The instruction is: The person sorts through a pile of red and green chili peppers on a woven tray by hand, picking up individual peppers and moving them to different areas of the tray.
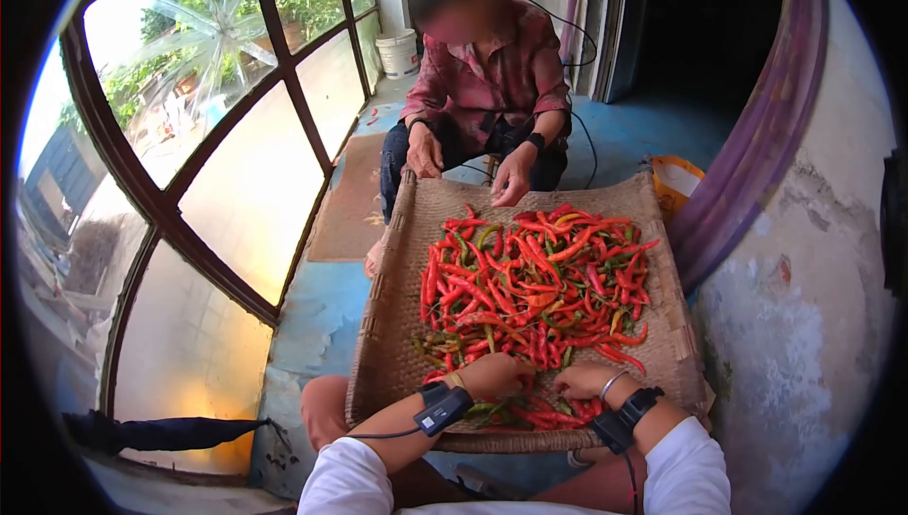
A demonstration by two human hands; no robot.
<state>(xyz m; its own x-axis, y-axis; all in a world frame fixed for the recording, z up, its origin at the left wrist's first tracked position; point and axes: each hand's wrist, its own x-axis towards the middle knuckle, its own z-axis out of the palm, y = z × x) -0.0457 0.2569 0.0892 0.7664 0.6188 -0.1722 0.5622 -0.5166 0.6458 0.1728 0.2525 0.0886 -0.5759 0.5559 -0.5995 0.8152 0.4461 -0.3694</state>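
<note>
A heap of chili peppers (544,279), mostly red with some green and yellowish ones, lies on a woven tray (388,326) in front of me. Over the near side of the heap, my left hand (494,375) is closed, its fingers curled down towards the peppers. Close by on the right, my right hand (582,381) has its fingertips pinched together. What either hand holds is too small or hidden to make out. A few red and green peppers lie below both hands near the tray's front edge.
A person (487,80) sits across the tray, both hands at its far edge. Glass panels in a dark frame (180,193), one pane cracked, stand on the left. A purple curtain (757,127), worn wall and yellow bucket (673,179) are on the right. A white bucket (397,53) stands behind.
</note>
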